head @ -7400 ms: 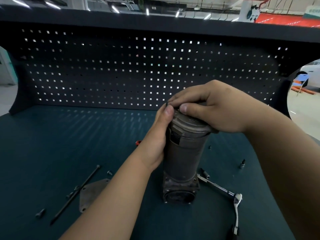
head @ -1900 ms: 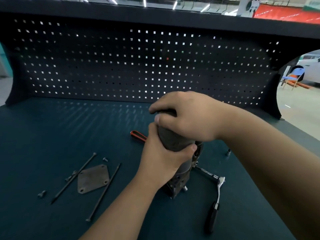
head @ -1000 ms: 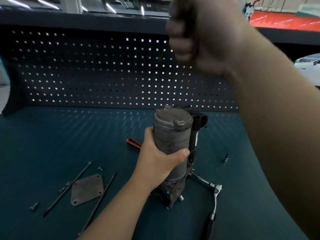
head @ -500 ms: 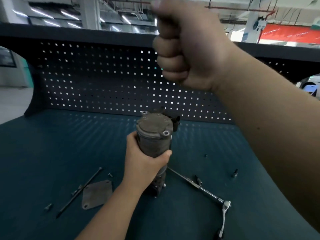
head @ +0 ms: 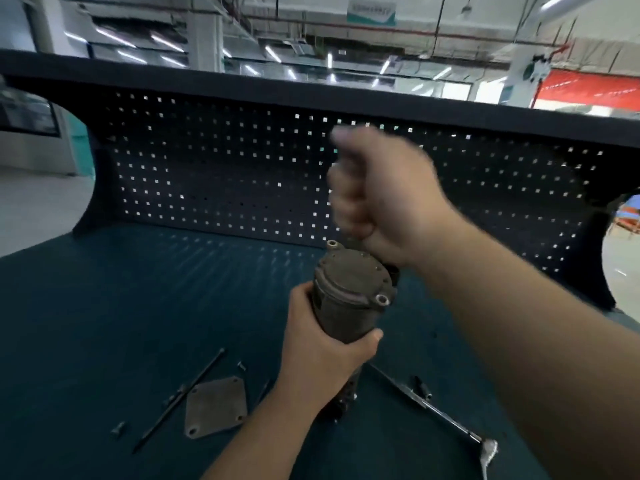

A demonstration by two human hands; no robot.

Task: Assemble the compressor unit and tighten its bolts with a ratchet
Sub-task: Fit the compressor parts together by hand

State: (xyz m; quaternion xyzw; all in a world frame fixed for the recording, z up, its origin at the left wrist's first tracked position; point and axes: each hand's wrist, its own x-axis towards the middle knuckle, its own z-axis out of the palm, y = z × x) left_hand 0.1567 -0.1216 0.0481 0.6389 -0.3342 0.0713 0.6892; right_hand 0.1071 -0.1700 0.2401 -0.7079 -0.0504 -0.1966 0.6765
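On the bench (head: pixel 104 306), the upright compressor (head: pixel 349 285) was gripped by the left hand (head: pixel 322 362); above it, the right hand (head: pixel 381 199) was clenched into a fist.

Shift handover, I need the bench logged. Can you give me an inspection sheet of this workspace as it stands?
Surface: teal bench mat, dappled with light.
Job's things: compressor standing on the mat; ratchet lying to its right; metal plate and long bolt to its left.
Clutter: short bolt, small screw, socket, all loose.
Grips: left hand wraps the compressor's body; right hand is a blurred fist above its cap, nothing seen in it.
Cables: nothing seen.
Surroundings: dark pegboard behind; ceiling lights beyond it.
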